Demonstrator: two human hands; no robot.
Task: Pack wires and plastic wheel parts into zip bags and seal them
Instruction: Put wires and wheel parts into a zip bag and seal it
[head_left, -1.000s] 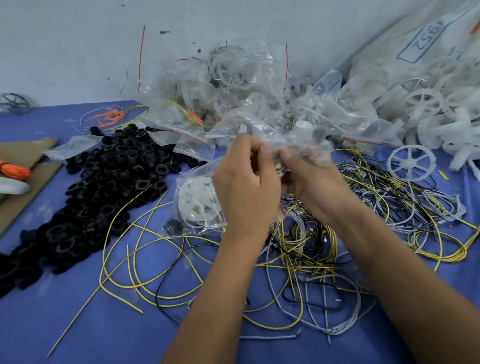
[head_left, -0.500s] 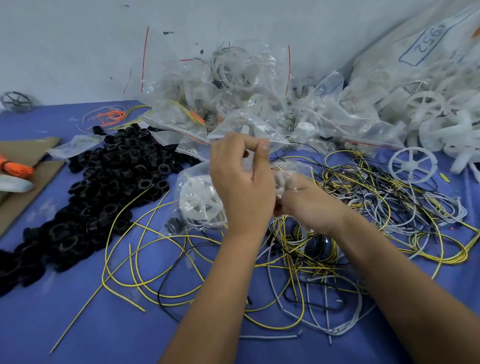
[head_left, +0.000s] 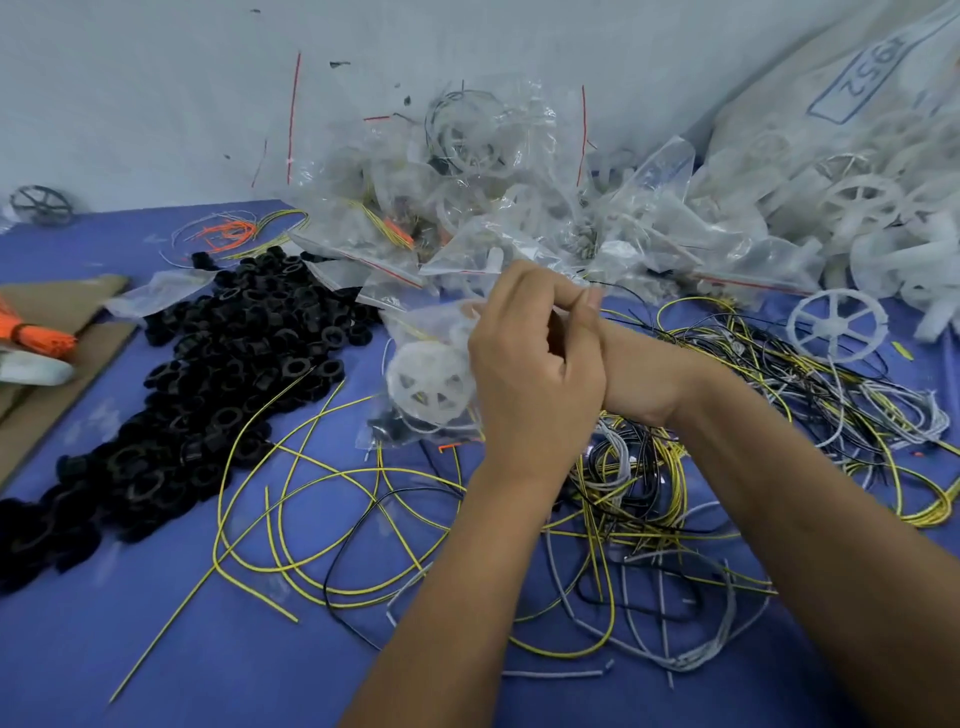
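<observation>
Right now two hands are working one clear zip bag (head_left: 431, 364) above the blue table (head_left: 156, 623): the left hand (head_left: 530, 374) is curling its fingers and thumb around the bag's top edge, pinching it, while the right hand (head_left: 639, 374) is sitting mostly behind the left one, so its hold cannot be told. One white spoked wheel (head_left: 428, 384) is showing through the bag, with something dark below it (too blurred to name). One more white wheel (head_left: 836, 325) is lying loose on the table at the right, near a heap of white plastic parts (head_left: 883, 223) too tangled to count. Yellow, black and grey wires (head_left: 649, 493) are sprawling under both forearms. Black rings (head_left: 218, 364) are forming one long pile at the left, and filled bags (head_left: 467, 197) are stacking up against the wall
</observation>
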